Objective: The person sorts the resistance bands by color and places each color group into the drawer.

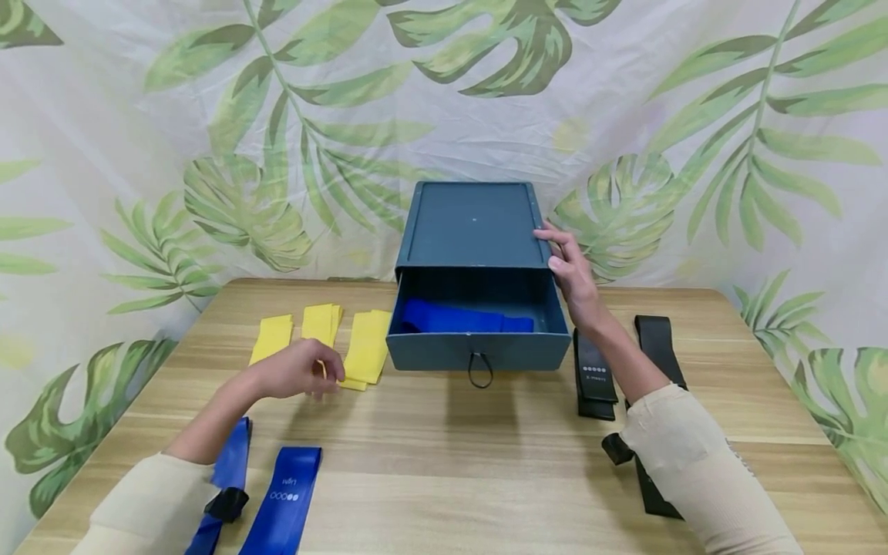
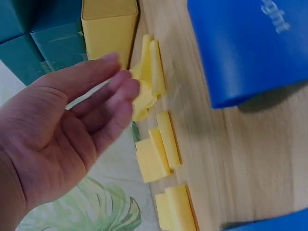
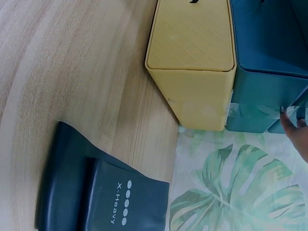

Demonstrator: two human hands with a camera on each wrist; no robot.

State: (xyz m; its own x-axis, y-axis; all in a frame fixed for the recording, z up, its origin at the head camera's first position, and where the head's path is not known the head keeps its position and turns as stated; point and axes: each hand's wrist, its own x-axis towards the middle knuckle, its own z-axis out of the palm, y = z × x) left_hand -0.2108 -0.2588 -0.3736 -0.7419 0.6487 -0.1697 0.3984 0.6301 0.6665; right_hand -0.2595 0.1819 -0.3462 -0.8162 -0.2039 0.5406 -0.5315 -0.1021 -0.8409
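Near the table's [image 1: 444,478] far edge we see the rightmost yellow band [image 1: 368,344], long axis edgeward, just right of the nearer, empty, relaxed left hand [image 1: 300,368]. Our right hand [image 1: 574,279] rests unclenched against the drawer box [image 1: 475,231].

Wood-grain worktop [image 1: 444,478] w/ 3 folded yellow resistance bands [image 1: 368,347] back L, blue bands [image 1: 284,493] front L (1 says Light), black bands [image 1: 590,351] on R (1 reads X-Heavy), + a yellow drawer box [image 3: 192,43] btwn yellow & black.
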